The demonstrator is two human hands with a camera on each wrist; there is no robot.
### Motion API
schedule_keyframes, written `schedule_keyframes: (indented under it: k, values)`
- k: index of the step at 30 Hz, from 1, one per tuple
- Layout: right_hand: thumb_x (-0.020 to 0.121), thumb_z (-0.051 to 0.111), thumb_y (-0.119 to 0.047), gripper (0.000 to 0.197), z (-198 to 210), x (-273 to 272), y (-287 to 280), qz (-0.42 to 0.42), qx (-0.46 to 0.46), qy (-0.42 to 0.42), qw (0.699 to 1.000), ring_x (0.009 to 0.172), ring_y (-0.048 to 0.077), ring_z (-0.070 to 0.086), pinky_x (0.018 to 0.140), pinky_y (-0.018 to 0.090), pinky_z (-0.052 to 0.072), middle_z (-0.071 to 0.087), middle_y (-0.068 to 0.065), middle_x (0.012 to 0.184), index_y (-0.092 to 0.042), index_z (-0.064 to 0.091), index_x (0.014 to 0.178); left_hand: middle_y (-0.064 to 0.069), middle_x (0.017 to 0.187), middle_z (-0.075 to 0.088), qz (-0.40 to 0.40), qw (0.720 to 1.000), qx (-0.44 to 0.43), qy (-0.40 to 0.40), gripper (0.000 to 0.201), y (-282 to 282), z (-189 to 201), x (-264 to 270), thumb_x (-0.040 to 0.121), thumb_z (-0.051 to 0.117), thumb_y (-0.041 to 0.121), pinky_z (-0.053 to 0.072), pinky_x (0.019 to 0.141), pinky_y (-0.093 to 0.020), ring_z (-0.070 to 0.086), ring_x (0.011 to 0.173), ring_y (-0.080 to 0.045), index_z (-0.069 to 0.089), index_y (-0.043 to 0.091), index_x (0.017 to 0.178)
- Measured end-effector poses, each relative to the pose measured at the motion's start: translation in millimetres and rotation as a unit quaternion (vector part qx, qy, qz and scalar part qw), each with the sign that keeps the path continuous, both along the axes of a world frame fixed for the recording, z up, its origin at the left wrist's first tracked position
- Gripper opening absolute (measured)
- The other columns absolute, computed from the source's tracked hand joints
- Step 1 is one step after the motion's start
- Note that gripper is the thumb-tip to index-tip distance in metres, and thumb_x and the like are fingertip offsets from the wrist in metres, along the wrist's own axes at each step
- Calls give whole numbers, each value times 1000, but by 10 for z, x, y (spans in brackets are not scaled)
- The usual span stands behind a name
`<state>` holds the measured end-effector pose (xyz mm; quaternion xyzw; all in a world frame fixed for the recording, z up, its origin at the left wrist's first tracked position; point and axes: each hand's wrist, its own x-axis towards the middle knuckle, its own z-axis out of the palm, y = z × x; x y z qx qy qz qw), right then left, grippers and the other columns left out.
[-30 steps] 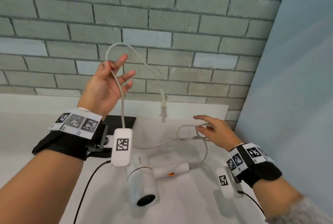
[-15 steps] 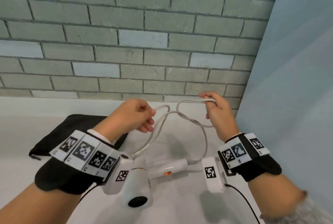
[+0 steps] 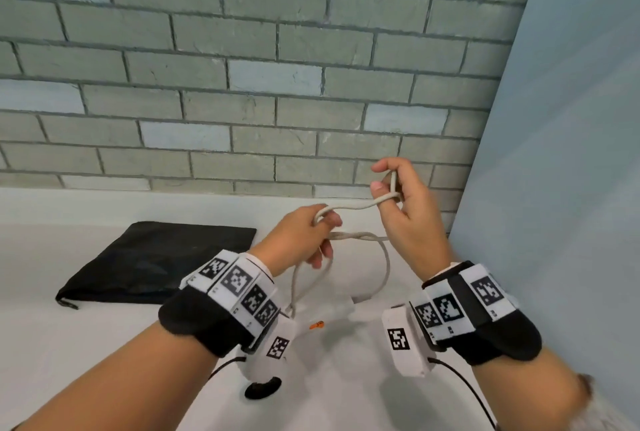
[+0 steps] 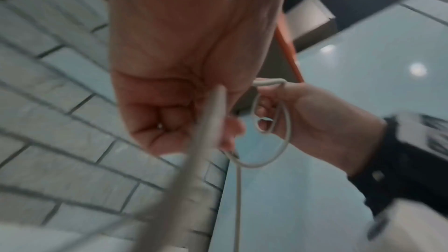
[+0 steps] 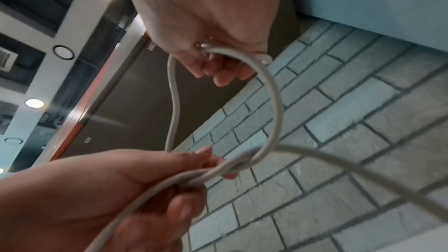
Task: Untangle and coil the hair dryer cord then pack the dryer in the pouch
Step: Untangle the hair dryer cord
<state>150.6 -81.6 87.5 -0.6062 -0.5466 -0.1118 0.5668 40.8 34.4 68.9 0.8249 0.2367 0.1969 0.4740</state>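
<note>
The white hair dryer [image 3: 337, 313] lies on the white counter [image 3: 104, 344], mostly hidden under my left wrist. Its pale cord [image 3: 349, 205] rises in loops to both hands above it. My left hand [image 3: 325, 226] grips several strands bunched together in its curled fingers; the left wrist view shows that fist [image 4: 169, 118] with the cord [image 4: 211, 122] running out of it. My right hand [image 3: 384, 188] is higher and to the right and hooks a loop of cord [image 5: 274, 102] with its curled fingers [image 5: 218, 68]. The black pouch [image 3: 156, 261] lies flat at the left.
A grey brick wall [image 3: 242, 84] stands right behind the counter. A pale blue panel [image 3: 554, 153] closes off the right side, close to my right hand. Black cables from the wrist cameras trail over the counter's front.
My left hand came down from head height with the cord and closed on it. My right hand picked a loop off the counter and lifted it up and to the right.
</note>
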Motion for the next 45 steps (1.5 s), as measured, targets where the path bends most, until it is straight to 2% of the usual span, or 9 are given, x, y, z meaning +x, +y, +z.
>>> schedule_keyframes:
  k: [4,8,12,16,19,25,32,38,45]
  values:
    - [80,65,-21,45,-46,73,-193,-52,-210,-34,976,83,12,53,73,21,41,56,1,91,-20,44,120,-5,72,63,21,979,-134,-154,13,187,41,-18,92,48,10,43,46,-13,51,38,-1,60,12,87]
    - [81,58,-44,52,-52,66,-379,22,-495,0,869,87,16,64,79,30,50,62,0,102,-34,40,129,-5,85,66,-7,963,-172,-208,19,326,42,-85,90,50,4,43,51,-14,54,44,-3,61,16,80]
    - [89,49,-41,25,110,80,-329,-35,-400,-20,916,38,11,49,42,20,39,56,0,50,-23,68,90,-8,86,67,-41,960,-193,-199,31,295,63,-123,88,36,-5,35,42,-17,44,41,-10,61,9,78]
    - [84,60,-30,17,164,63,-76,-77,-214,-132,965,58,6,43,60,27,38,53,-5,68,-18,68,93,-7,87,65,-56,967,-158,-190,22,189,75,-113,84,43,13,29,45,-20,38,45,-10,63,7,76]
    - [81,65,-21,30,60,28,146,-23,-244,-191,951,70,6,41,67,23,33,53,-4,95,-17,58,110,2,78,64,-57,976,-93,-188,10,111,39,-76,85,57,2,34,46,-17,42,45,-5,61,11,83]
    - [84,55,-27,22,-6,115,206,-23,-152,-240,959,63,21,55,61,32,43,61,7,70,-6,62,82,0,72,67,-48,984,-56,-165,9,177,67,-137,92,49,11,47,54,-22,60,51,-9,56,10,98]
    - [93,45,-12,21,63,320,110,-31,25,160,986,38,5,52,37,23,49,53,7,66,-22,45,75,-2,67,62,-70,986,-56,-138,22,272,-4,-211,97,35,6,46,62,-28,60,51,-10,54,14,87]
    - [96,39,-13,21,-113,456,51,-91,131,292,943,35,5,54,38,26,52,51,5,66,-19,42,75,3,65,57,26,990,129,-44,22,486,49,-222,96,38,9,46,65,-27,56,59,-13,54,19,85]
    - [96,36,-6,6,-223,781,0,-113,87,444,884,31,9,55,34,22,49,47,13,68,-6,40,93,1,62,41,17,999,30,-39,26,543,-124,-252,98,31,9,36,41,-13,38,46,-9,55,12,88]
